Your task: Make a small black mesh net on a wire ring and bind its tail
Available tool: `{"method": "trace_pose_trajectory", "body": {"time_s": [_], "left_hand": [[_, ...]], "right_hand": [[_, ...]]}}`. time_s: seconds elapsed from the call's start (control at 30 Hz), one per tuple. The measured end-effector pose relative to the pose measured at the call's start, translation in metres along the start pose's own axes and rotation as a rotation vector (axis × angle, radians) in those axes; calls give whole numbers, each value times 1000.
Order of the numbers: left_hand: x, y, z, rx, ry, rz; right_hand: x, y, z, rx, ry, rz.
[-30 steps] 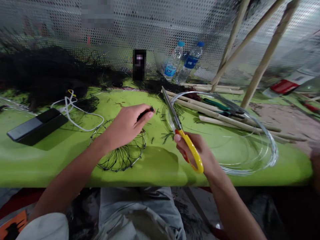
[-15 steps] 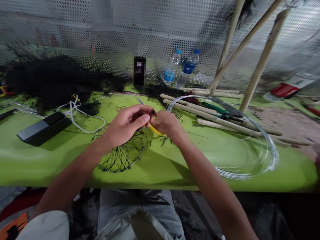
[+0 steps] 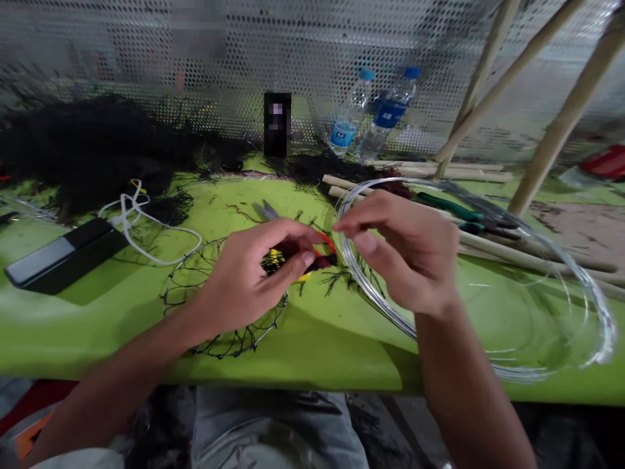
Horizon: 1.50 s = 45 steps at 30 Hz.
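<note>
My left hand [image 3: 268, 267] is closed on the bunched end of a black net [image 3: 229, 342], whose mesh spreads over a wire ring on the green table. Dark red strands [image 3: 323, 262] stick out past its fingertips. Scissors [image 3: 266, 211] with red and yellow handles lie under and beside that hand, their grey blades pointing away. My right hand [image 3: 405, 251] is raised over the left part of a coil of silver wire [image 3: 598, 326]. Its thumb and index finger are close together, and whether something thin is between them cannot be made out.
Bamboo sticks [image 3: 517, 251] and green-handled pliers [image 3: 452, 207] lie at the right. Two bottles [image 3: 344, 133] [image 3: 390, 114] stand at the back by a perforated metal sheet. A power bank [image 3: 63, 254] with a white cable and a black net heap [image 3: 97, 150] are at the left.
My right hand has moved away from my left hand, to the right and over the wire coil. The scissors and the red strands now show more. The whole view has shifted somewhat.
</note>
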State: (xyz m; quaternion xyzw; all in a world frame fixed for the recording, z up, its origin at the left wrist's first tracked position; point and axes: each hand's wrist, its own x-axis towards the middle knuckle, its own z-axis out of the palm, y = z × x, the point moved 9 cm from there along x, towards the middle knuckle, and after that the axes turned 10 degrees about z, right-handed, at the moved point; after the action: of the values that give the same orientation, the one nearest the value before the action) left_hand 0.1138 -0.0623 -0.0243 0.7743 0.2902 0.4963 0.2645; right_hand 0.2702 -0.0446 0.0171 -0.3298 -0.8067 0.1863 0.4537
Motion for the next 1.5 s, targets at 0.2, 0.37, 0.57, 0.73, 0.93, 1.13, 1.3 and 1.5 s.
{"method": "trace_pose_trajectory", "body": {"time_s": [0.2, 0.37, 0.57, 0.73, 0.93, 1.13, 1.3, 1.5], "left_hand": [[2, -9, 7, 36, -50, -13], [3, -7, 13, 53, -91, -24], [1, -11, 18, 64, -104, -55], [2, -17, 17, 10, -83, -89], [2, -23, 23, -3, -121, -113], [3, -34, 20, -13, -113, -167], [9, -27, 20, -130, -129, -106], [10, -32, 18, -55, -79, -94]], "right_hand": [[-13, -21, 10, -176, -137, -155], [-15, -19, 17, -213, -116, -156], [-10, -2, 21, -76, -170, -2], [-9, 11, 25, 45, -163, 98], [-13, 14, 39, 126, -214, 130], [-15, 10, 45, 90, -214, 114], [-12, 9, 25, 111, -62, 89], [-14, 6, 28, 6, -29, 120]]}}
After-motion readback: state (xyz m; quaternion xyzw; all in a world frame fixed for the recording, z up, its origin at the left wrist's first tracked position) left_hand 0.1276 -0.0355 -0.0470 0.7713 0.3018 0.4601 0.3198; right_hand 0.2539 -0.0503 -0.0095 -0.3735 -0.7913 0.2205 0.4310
